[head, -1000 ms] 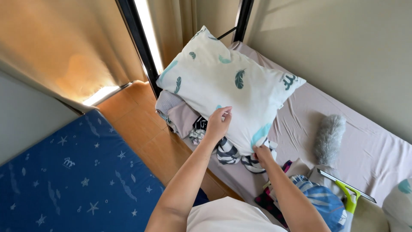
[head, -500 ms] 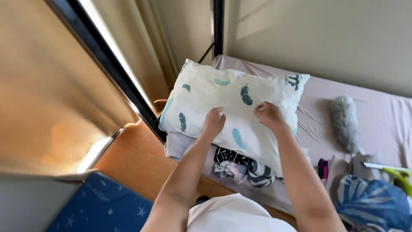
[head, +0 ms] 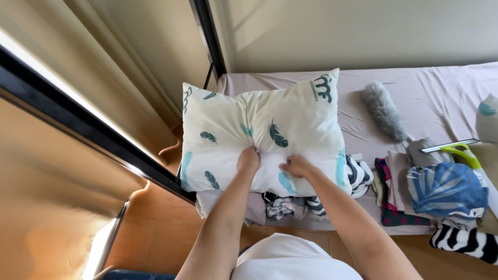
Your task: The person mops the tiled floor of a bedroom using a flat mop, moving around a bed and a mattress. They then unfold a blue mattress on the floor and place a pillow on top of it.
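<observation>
A white pillow (head: 290,124) printed with teal feathers lies at the near left end of a bed, on top of a heap of folded clothes (head: 282,206). My left hand (head: 248,159) is closed into a fist and presses into the pillow's near middle, creasing the cover. Beside it, my right hand (head: 294,166) pinches the cover with bent fingers. Both forearms reach in from the bottom of the view.
The bed has a pale pink sheet (head: 441,98). On it lie a grey fluffy duster (head: 383,110), a green-handled tool (head: 459,150) and stacked clothes with a blue leaf-print piece (head: 446,189). A dark window frame (head: 93,137) and curtains stand at left, above a wooden floor (head: 155,233).
The pillow came down from being held up in the air and now rests flat on the clothes heap. Both hands shifted from its sides to its near middle, pressing in.
</observation>
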